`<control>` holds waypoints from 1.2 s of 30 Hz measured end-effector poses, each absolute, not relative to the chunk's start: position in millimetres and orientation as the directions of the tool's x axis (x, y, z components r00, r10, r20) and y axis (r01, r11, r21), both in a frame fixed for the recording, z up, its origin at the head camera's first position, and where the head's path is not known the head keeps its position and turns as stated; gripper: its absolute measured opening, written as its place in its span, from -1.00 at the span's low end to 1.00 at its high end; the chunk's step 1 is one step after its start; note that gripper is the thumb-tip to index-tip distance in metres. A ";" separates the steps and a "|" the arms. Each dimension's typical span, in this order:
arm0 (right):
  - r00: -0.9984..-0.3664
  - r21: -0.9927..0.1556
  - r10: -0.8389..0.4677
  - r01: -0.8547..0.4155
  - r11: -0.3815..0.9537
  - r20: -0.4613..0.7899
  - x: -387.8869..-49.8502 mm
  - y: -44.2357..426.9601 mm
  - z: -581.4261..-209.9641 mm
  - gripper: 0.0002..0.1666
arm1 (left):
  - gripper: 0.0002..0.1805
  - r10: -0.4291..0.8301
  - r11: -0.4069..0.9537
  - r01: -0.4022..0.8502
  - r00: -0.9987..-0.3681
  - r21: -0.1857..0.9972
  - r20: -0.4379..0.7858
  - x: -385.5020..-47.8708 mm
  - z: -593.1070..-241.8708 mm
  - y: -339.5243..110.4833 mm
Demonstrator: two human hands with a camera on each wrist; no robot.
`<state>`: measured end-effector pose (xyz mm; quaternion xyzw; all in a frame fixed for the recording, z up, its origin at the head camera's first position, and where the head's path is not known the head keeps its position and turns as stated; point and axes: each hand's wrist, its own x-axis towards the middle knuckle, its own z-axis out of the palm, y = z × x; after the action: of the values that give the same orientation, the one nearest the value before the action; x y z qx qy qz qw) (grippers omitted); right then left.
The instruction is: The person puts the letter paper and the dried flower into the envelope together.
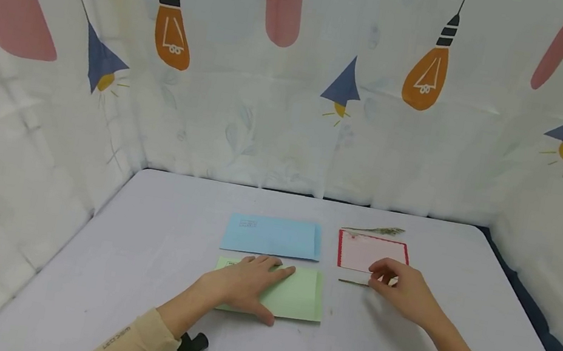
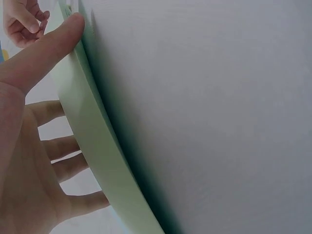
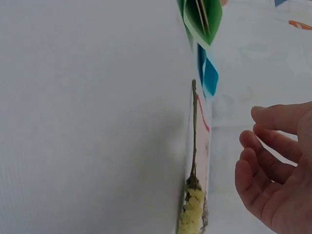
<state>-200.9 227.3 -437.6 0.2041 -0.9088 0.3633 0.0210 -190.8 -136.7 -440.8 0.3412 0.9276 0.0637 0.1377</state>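
My left hand (image 1: pixel 248 284) rests on a pale green envelope (image 1: pixel 297 301) with fingers spread, its thumb (image 2: pixel 53 46) along the near edge. That envelope's right end gapes, showing thin edges inside, in the right wrist view. My right hand (image 1: pixel 409 291) hovers over a dried flower sprig, fingers loosely bent and apart from it. The sprig has a thin stem (image 3: pixel 194 126) and a yellowish flower head (image 3: pixel 191 212); in the head view the hand hides the flower end. Just behind lies a pink card with a red border (image 1: pixel 366 250).
A blue envelope (image 1: pixel 271 238) lies just behind the green one. Beyond the card is a second dried sprig (image 1: pixel 380 230). The white table (image 1: pixel 137 251) meets a curtain (image 1: pixel 284 157) printed with lamps at its back. Dark cylindrical pieces (image 1: pixel 193 346) sit at both cuffs.
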 end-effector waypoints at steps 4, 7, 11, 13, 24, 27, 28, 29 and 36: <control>-0.918 -0.590 -0.340 -0.393 0.706 0.204 -198.8 241.6 -435.5 -0.76 | 0.15 0.650 0.760 0.615 -0.729 0.211 -0.216 -191.6 -442.1 -137.1; -0.921 -0.555 -0.334 -0.389 0.735 0.202 -196.9 250.2 -435.5 -0.71 | 0.15 0.646 0.763 0.613 -0.732 0.205 -0.215 -191.6 -443.1 -138.3; -0.931 -0.532 -0.322 -0.364 0.765 0.174 -196.2 258.6 -437.5 -0.67 | 0.15 0.638 0.770 0.602 -0.740 0.214 -0.214 -189.8 -443.7 -141.0; -0.935 -0.525 -0.322 -0.350 0.776 0.148 -196.3 261.4 -438.5 -0.66 | 0.16 0.630 0.776 0.589 -0.744 0.225 -0.223 -188.5 -444.4 -142.4; -0.944 -0.483 -0.329 -0.301 0.822 0.029 -200.6 275.3 -440.3 -0.62 | 0.15 0.632 0.773 0.586 -0.745 0.246 -0.212 -192.2 -442.7 -143.7; -0.940 -0.498 -0.341 -0.296 0.815 0.001 -201.7 277.9 -442.4 -0.61 | 0.15 0.633 0.772 0.588 -0.745 0.243 -0.211 -193.6 -442.5 -143.8; -0.939 -0.502 -0.344 -0.296 0.813 -0.004 -202.0 278.7 -443.3 -0.61 | 0.15 0.634 0.771 0.589 -0.744 0.242 -0.211 -193.8 -442.2 -143.8; -0.937 -0.505 -0.349 -0.298 0.810 -0.006 -202.4 279.4 -444.0 -0.61 | 0.15 0.635 0.770 0.590 -0.743 0.241 -0.210 -194.1 -442.1 -143.9; -0.945 -0.493 -0.327 -0.281 0.823 -0.007 -205.2 284.5 -449.7 -0.66 | 0.15 0.641 0.766 0.600 -0.738 0.231 -0.211 -195.3 -440.1 -143.7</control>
<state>-205.2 284.5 -449.7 0.1596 -0.9537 0.2509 -0.0457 -195.3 -143.7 -440.1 0.3339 0.9291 0.0741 0.1404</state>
